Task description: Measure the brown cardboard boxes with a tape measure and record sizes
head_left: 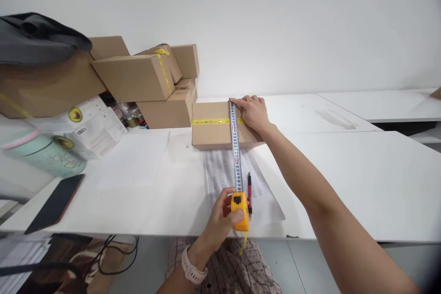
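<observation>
My left hand (222, 218) is closed round the yellow case of a tape measure (240, 221), near the table's front edge. The metal blade runs out from the case, over printed sheets (218, 177) and across the top of a cardboard box (212, 135) sealed with yellow tape. At the box's far edge, my right hand (254, 111) presses the blade's end with its fingertips, the palm resting over the box. A red and black pen (250, 195) lies on the sheets, just right of the tape measure.
Stacked cardboard boxes (138, 76) stand at the back left, with a dark grey bag (41, 43) on top. A mint green bottle (44, 154), a white box with avocado pictures (89, 124) and a dark flat phone-like slab (55, 204) are at the left. A white wall (292, 27) rises behind.
</observation>
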Action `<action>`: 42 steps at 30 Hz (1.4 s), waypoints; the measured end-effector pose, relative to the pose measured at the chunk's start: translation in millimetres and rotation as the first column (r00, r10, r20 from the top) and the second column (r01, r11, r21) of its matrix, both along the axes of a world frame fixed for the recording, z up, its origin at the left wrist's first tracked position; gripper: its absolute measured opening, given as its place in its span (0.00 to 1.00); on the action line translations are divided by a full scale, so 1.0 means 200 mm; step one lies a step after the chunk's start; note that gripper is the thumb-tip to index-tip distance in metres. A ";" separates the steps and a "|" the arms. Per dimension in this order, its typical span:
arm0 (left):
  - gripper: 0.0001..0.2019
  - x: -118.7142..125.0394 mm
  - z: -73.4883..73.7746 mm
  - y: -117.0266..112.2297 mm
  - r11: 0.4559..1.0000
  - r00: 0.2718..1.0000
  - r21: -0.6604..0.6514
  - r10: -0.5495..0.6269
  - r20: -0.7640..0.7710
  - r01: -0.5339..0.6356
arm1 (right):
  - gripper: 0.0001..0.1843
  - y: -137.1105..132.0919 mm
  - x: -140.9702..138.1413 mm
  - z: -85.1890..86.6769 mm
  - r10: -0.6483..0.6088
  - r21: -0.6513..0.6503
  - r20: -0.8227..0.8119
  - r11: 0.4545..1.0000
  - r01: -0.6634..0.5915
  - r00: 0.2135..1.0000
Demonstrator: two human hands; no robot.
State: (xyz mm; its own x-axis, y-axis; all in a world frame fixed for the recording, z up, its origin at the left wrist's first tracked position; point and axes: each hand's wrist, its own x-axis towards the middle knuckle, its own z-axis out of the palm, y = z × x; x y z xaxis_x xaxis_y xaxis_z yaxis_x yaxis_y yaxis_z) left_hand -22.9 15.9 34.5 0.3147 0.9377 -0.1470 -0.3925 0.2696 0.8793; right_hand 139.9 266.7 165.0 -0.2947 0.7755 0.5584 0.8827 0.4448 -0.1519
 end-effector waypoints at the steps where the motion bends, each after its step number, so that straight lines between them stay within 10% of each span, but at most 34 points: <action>1: 0.30 0.00 -0.01 0.00 1.000 1.000 -0.003 -0.003 0.005 0.003 | 0.31 0.00 0.00 0.00 0.001 0.006 0.001 1.000 -0.001 1.000; 25: 0.38 -0.21 -0.12 -0.17 0.990 0.995 0.130 -0.037 -0.090 0.049 | 0.29 -0.12 -0.03 -0.04 -0.087 0.114 -0.009 0.990 0.088 0.996; 37: 0.35 -0.26 -0.09 -0.15 0.965 0.927 0.142 -0.162 -0.337 0.220 | 0.23 -0.38 0.04 -0.55 -0.039 0.317 -0.022 0.948 0.044 0.999; 42: 0.35 -0.27 -0.09 -0.15 0.957 0.911 0.156 -0.173 -0.373 0.245 | 0.25 -0.34 0.04 -0.62 0.010 0.270 0.008 0.963 -0.012 1.000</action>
State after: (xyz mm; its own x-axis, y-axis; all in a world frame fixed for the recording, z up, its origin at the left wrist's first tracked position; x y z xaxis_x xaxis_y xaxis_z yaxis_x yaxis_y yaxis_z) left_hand -76.7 -13.6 17.4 0.4683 0.8772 -0.1058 -0.0012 0.1203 0.9927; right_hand 148.8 197.9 40.1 -0.3066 0.5928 0.7447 0.8782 0.4780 -0.0189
